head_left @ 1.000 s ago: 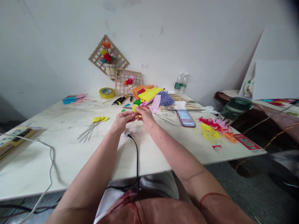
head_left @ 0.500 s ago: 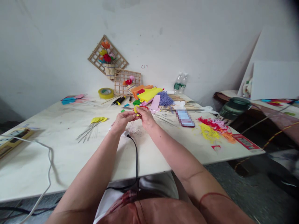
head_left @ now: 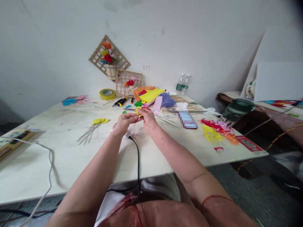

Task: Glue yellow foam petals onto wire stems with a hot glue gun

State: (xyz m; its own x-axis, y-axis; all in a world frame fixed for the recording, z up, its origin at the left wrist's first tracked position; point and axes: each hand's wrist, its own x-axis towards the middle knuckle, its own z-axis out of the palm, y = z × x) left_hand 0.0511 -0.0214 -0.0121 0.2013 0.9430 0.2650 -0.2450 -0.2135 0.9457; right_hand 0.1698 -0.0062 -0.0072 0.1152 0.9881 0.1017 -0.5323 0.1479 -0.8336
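My left hand (head_left: 126, 122) and my right hand (head_left: 148, 119) meet over the middle of the table, their fingers pinched together. Between them is a small yellow petal (head_left: 138, 110), held by both; its lower part is hidden by the fingers. Just behind the hands lie scissors with red handles (head_left: 146, 109). To the left rests a bunch of yellow petals on thin wires (head_left: 100, 121). Under my hands a white object with a black cord (head_left: 137, 151) is mostly covered, so I cannot make out what it is.
Coloured felt sheets (head_left: 152, 95) and purple yarn (head_left: 167, 100) are piled at the back. A phone (head_left: 187, 119) and yellow scraps (head_left: 212, 134) lie right. A power strip (head_left: 16, 142) with a white cable sits left. A green-lidded jug (head_left: 238, 110) stands beyond the right edge.
Almost nothing differs. Both hands stay in the same place with the yellow petal between their fingers.
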